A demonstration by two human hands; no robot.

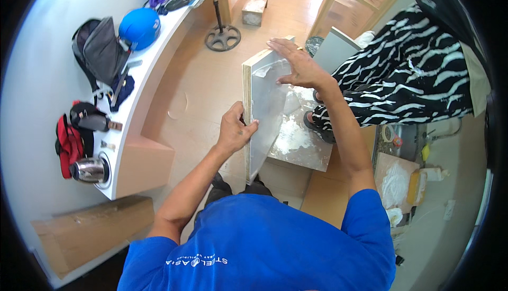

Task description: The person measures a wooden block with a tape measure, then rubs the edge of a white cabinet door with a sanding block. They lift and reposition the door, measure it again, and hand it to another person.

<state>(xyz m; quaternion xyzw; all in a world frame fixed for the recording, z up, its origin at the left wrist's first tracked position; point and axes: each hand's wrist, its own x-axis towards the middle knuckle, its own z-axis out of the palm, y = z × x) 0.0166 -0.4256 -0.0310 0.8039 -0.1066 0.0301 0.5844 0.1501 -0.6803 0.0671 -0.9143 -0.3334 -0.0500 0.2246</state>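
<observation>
In front of me a flat panel (267,108) stands upright on edge, with a smooth grey-white face and a pale, wood-coloured edge. My left hand (236,128) grips its left edge, thumb on the face and fingers wrapped behind. Up at the far top corner, my right hand (302,64) lies over the top edge with its thumb against the face. The panel's lower end comes down close to my legs. Just beyond it is a low platform (312,150) spattered with white.
A person in black-and-white patterned trousers (391,74) stands on the platform at my right. Along the left runs a white counter (138,87) with a grey backpack (100,50), blue helmet (139,28) and kettle (90,170). Farther off are a round stand base (223,38) and a stool (254,10).
</observation>
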